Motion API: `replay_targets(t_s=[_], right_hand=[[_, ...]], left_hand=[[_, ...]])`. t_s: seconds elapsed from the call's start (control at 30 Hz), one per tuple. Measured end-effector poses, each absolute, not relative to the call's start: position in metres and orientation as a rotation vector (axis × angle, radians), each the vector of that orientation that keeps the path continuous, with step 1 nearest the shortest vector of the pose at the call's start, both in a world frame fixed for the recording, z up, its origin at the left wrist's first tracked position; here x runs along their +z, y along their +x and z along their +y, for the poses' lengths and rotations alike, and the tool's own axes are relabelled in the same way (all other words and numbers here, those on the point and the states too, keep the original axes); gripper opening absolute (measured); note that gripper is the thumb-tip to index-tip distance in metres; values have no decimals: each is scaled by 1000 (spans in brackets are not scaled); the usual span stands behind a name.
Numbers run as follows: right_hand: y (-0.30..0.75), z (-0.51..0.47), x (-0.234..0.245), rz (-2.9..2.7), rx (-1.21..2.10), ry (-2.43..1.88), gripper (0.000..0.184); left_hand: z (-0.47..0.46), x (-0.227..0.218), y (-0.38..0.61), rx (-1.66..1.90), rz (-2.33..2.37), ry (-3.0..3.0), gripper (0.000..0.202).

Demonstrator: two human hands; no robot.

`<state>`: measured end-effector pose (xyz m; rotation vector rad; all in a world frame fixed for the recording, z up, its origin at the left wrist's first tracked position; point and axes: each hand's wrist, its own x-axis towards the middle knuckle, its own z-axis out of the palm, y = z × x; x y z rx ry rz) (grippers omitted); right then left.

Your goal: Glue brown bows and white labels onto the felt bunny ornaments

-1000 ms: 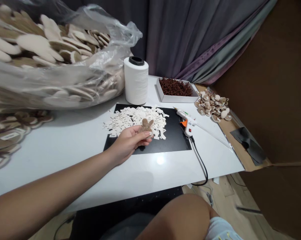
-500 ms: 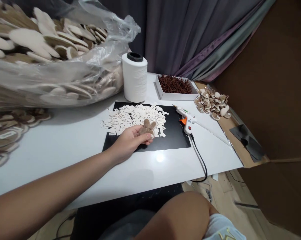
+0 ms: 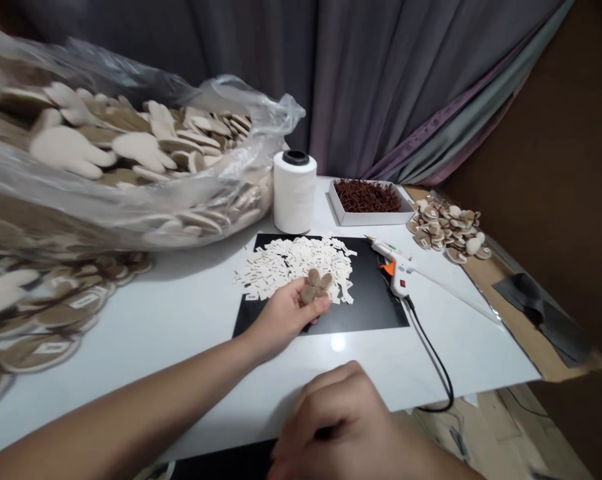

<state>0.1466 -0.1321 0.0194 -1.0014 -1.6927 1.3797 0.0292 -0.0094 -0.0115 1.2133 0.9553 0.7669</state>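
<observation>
My left hand [image 3: 285,317] reaches over the white table [image 3: 181,313] and pinches a small brown felt rabbit-shaped piece [image 3: 315,287] above the near edge of a black mat [image 3: 371,303]. A heap of small white paper labels [image 3: 295,263] lies on the mat just beyond it. My right hand [image 3: 341,423] is low at the table's front edge, knuckles up and fingers curled, and whether it holds anything is hidden. A white hot glue gun [image 3: 395,267] lies to the right of the mat.
A big clear plastic bag of beige and brown felt cut-outs [image 3: 115,173] fills the left. A white thread spool [image 3: 294,191], a white box of reddish-brown strands [image 3: 368,200] and a pile of finished pieces [image 3: 448,230] stand behind. The glue gun's black cord [image 3: 431,353] runs off the front edge.
The view has shifted down and left. My right hand has come up into view at the table's front edge. My left hand still holds the felt piece in about the same place.
</observation>
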Motion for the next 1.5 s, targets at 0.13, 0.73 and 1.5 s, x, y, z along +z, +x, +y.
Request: replay_targets(t_s=[0.13, 0.73, 1.5], right_hand=[[177, -105, 13, -1512, 1249, -1092, 11], [240, -56, 42, -2057, 604, -1265, 32], [255, 154, 51, -1530, 833, -1531, 26]], left_hand=[[-10, -13, 26, 757, 929, 1164, 27], [-9, -9, 22, 730, 897, 993, 30], [-10, -17, 20, 679, 923, 1018, 37]])
